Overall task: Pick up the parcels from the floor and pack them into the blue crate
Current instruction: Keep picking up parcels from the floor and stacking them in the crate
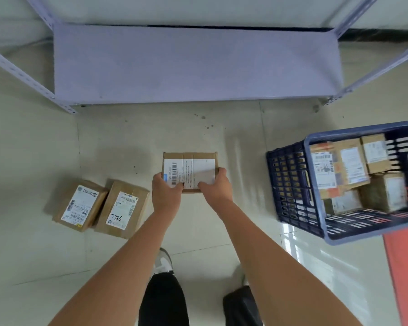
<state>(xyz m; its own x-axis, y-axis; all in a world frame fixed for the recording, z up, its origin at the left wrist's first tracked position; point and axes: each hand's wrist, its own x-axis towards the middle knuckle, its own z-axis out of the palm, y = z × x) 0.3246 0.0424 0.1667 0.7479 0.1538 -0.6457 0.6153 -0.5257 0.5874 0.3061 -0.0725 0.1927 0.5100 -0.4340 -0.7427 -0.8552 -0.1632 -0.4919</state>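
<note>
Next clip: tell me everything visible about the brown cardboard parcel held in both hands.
The brown cardboard parcel is a flat rectangular box, sealed with a clear tape strip across its top. A large white shipping label with a barcode and fine print covers most of its upper face. It is held roughly level, label up, in front of the grey shelf. The left hand grips its near left corner and the right hand its near right corner, thumbs on the label.
</note>
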